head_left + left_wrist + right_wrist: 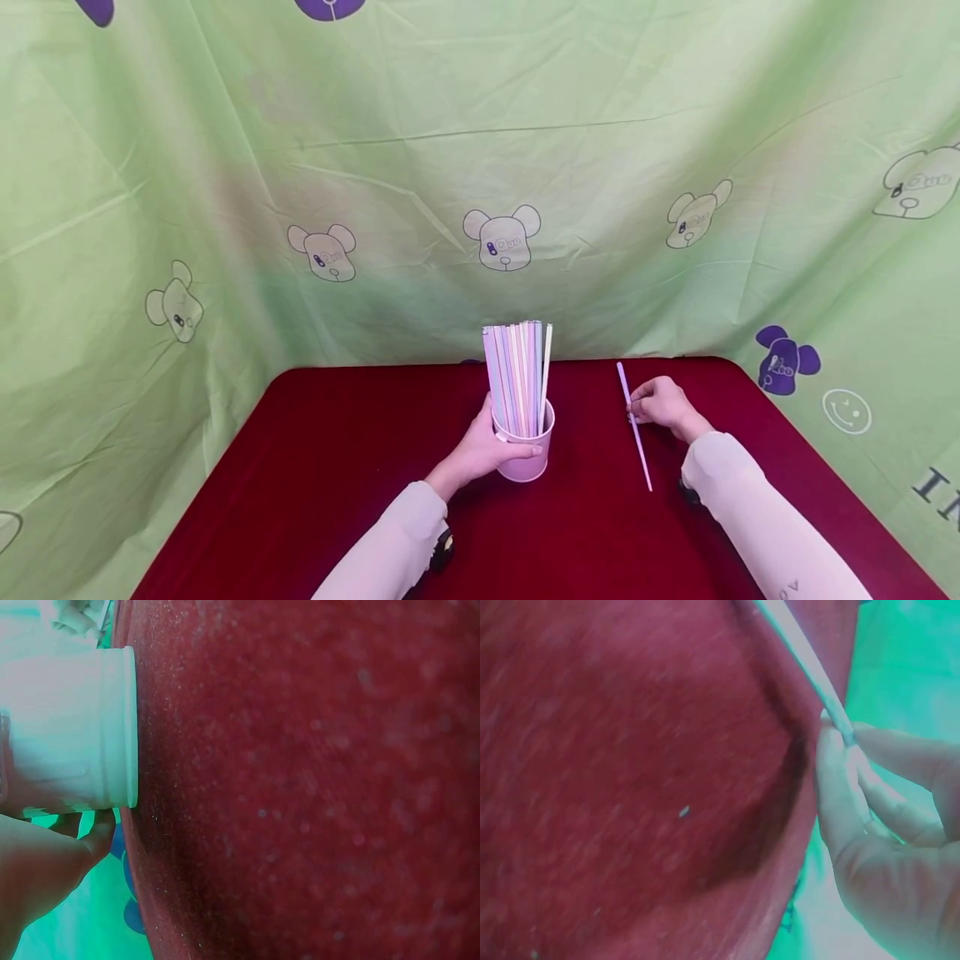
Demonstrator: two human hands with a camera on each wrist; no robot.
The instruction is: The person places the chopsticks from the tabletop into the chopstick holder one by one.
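A small pale pink bucket (523, 467) stands upright near the middle of the table, packed with long pastel drinking straws (516, 375) that rise well above its rim. My left hand (483, 450) grips it from the left side, thumb across the front and fingers behind. In the left wrist view the bucket (67, 727) shows its base edge close to the red cloth. To the right, my right hand (663, 406) pinches a single lilac straw (642, 452) near its middle. The right wrist view has this straw (802, 656) between thumb and fingertips, close over the cloth.
A dark red cloth (360, 467) covers the table, whose far edge meets a hanging green curtain (420, 167) printed with bear heads. The curtain also hangs along the left and right sides. A tiny pale speck (684, 812) lies on the cloth.
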